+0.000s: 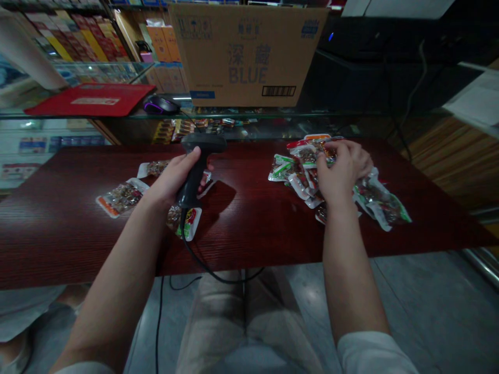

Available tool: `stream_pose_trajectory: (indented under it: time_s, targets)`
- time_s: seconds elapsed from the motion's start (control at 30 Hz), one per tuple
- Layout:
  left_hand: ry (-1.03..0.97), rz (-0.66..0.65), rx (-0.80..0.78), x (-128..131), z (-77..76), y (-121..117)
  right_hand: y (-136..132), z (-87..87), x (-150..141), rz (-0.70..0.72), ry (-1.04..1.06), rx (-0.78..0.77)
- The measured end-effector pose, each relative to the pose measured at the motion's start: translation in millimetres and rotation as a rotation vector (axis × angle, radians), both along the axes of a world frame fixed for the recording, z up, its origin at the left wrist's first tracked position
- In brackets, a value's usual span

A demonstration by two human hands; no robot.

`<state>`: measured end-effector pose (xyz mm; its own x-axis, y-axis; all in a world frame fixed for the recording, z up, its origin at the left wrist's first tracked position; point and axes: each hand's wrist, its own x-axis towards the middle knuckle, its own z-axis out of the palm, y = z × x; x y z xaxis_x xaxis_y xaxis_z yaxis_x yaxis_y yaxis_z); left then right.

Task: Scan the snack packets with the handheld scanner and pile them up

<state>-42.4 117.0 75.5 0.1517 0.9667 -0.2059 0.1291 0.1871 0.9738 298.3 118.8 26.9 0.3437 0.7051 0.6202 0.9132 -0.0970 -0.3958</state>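
A black handheld barcode scanner (194, 166) is gripped in the left hand (167, 182) above a dark red wooden counter (78, 228), and its cable (195, 259) is hanging down past the counter edge. The scanner's handle is wrapped by the left fingers (191, 158), which are closed around it. The right hand (343, 169) is held over a heap of foil snack packets (307, 171) on the right side of the counter. The right fingers (323, 161) are curled and slightly apart, with their tips touching the topmost packets; whether a packet is pinched between them cannot be told. The heap overlaps too much for an exact count, though at least eight packets are made out. Four more packets are lying to the left: one (122, 197) near the left wrist, one (154, 168) just beyond the hand, one (187, 223) beneath the scanner, and one (206, 182) partly hidden behind the hand. Beyond the counter, one cardboard carton (245, 57) printed "BLUE", one computer mouse (159, 105) and one red mat (89, 99) are seen at a glass shelf (273, 114).
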Motion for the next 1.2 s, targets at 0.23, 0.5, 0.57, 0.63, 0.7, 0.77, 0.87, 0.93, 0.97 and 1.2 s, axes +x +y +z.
stream_pose_trajectory:
  time_s: [0.23,0.5,0.57,0.63,0.7,0.77,0.87,0.93,0.97,1.2]
  targets:
    - [-0.032,0.086,-0.005,-15,12.5,0,-9,10.4,-17,0.035,-0.055,0.069]
    - [0.002,0.134,-0.014,-45,4.7,15,-7,-0.4,-91,0.454,0.106,-0.006]
    - [0.001,0.127,0.021,-50,-0.6,19,2,-8.1,-121,0.629,0.227,-0.122]
    - [-0.001,0.108,0.05,-51,-5.0,22,14,-15.4,-151,0.709,0.324,-0.275]
    - [-0.001,0.079,0.049,-51,-7.4,22,26,-20.2,-179,0.727,0.337,-0.424]
    - [-0.006,0.047,0.027,-50,-7.8,21,35,-21.8,-199,0.698,0.293,-0.54]
    - [-0.025,0.011,0.013,-50,-7.1,20,42,-22.2,-212,0.623,0.21,-0.62]
    - [-0.041,-0.002,0.029,-51,-6.5,20,43,-24.6,-212,0.604,0.185,-0.606]
    - [-0.047,0.0,0.043,-52,-6.0,21,43,-26.8,-210,0.606,0.185,-0.588]
    - [-0.011,0.075,0.075,-51,3.0,17,56,-38.3,-191,0.655,0.526,-0.445]
